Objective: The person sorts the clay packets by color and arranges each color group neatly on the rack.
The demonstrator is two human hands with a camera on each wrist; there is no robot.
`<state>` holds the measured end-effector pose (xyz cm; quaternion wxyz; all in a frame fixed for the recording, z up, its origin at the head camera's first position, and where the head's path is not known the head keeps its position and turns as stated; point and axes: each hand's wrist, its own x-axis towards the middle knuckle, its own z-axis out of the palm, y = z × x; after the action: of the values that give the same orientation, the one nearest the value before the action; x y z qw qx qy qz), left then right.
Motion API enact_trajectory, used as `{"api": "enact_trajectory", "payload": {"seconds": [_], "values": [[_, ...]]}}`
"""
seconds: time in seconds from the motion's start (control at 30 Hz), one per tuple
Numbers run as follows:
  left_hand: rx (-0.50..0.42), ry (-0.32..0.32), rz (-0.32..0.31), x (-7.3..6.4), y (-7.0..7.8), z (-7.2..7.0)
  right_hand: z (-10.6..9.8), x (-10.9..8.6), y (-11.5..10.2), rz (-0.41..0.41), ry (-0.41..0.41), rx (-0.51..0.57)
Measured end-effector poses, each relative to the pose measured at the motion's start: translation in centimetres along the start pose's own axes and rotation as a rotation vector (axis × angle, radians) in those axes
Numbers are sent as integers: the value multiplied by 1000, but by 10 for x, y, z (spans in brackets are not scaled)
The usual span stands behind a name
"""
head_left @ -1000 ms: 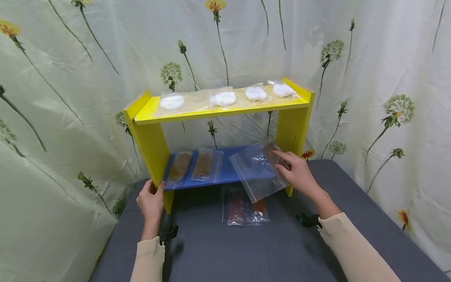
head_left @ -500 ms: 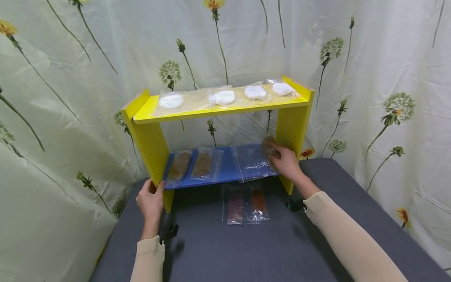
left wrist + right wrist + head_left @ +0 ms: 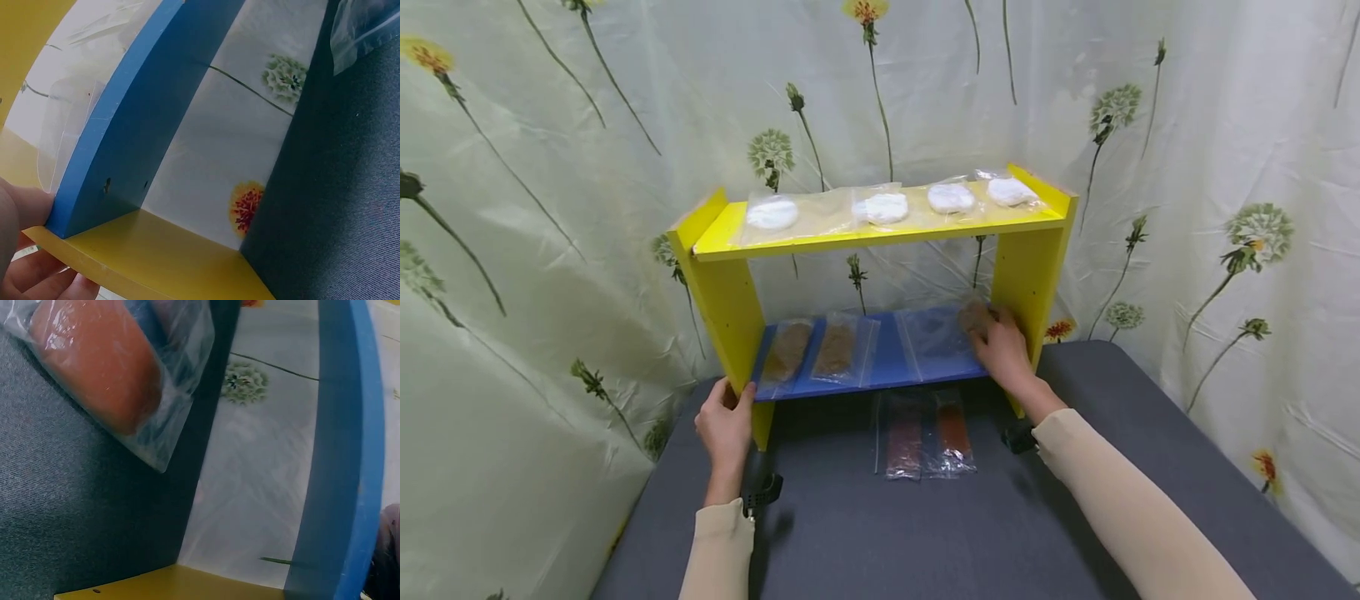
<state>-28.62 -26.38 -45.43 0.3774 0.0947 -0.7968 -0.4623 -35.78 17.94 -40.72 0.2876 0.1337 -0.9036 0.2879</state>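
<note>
A small yellow shelf unit (image 3: 718, 317) with a blue lower shelf (image 3: 886, 350) stands on the dark table. My left hand (image 3: 726, 425) grips the front edge of its left side; in the left wrist view the thumb (image 3: 31, 206) lies against the blue board and the fingers curl under the yellow panel. At the blue shelf's right end, my right hand (image 3: 1003, 350) holds the brown-filled end of a clear zip bag (image 3: 932, 337), whose transparent part lies flat leftward. Its fingertips are partly hidden. Two zip bags of brown powder (image 3: 787, 350) lie at the shelf's left.
Several bags with white round contents (image 3: 883, 208) line the yellow top shelf. Beneath the blue shelf, a bag with dark red contents (image 3: 904, 442) and a bag with orange contents (image 3: 953, 429) lie on the table (image 3: 887, 533). A flowered curtain (image 3: 925, 100) hangs behind.
My right hand has moved left and inward with the zip bag, which went from tilted over the shelf's front edge to lying flat on the blue shelf. The left hand keeps its grip.
</note>
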Motion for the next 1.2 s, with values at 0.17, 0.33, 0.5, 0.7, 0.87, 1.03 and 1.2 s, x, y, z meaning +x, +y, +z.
{"api": "enact_trajectory", "payload": {"seconds": [0.17, 0.33, 0.5, 0.7, 0.87, 1.03, 1.2], "values": [[-10, -6, -4, 0, 1, 1, 6, 0, 2, 10, -35, -68], [-4, -5, -4, 2, 0, 2, 5, 1, 1, 21, -90, -92], [-5, -14, -11, 3, 1, 3, -2, -2, -2, 41, -137, -82], [-9, -6, -11, 2, -1, 1, -12, -9, -7, -4, -119, -68], [-6, -2, -2, 2, -3, 0, -19, -20, -13, -86, -63, -34], [-2, -4, 4, 2, -2, 1, -26, -36, -20, -107, -33, -7], [-1, -7, -7, 1, 0, 1, -30, -50, -25, -88, -15, 22]]}}
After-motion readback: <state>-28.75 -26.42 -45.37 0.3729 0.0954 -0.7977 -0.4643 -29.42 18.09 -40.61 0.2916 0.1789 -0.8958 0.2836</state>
